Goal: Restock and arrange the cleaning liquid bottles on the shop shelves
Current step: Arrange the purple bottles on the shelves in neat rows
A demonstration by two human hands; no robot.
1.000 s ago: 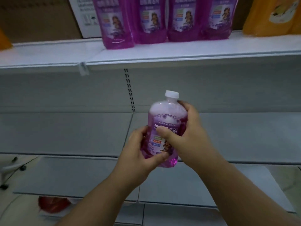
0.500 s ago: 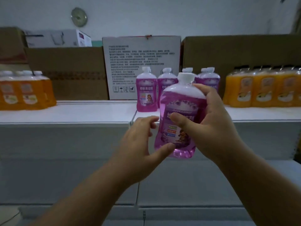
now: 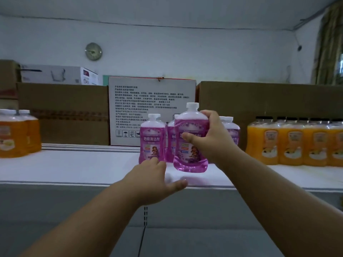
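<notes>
We are setting down the purple bottle (image 3: 190,143), our right hand (image 3: 213,140) gripping it above the shelf (image 3: 74,169), our left hand (image 3: 157,180) hovering open at seven o'clock, and next we are lowering it level beside the standing purple bottles (image 3: 152,140).

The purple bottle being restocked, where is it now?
Head view, centre: the purple bottle is gripped by the right hand just above the top shelf, right of the front shelved purple bottle.

White shelf (image 3: 78,167) carries purple bottles (image 3: 152,139), orange bottles (image 3: 295,143), cardboard boxes (image 3: 66,112).
</notes>
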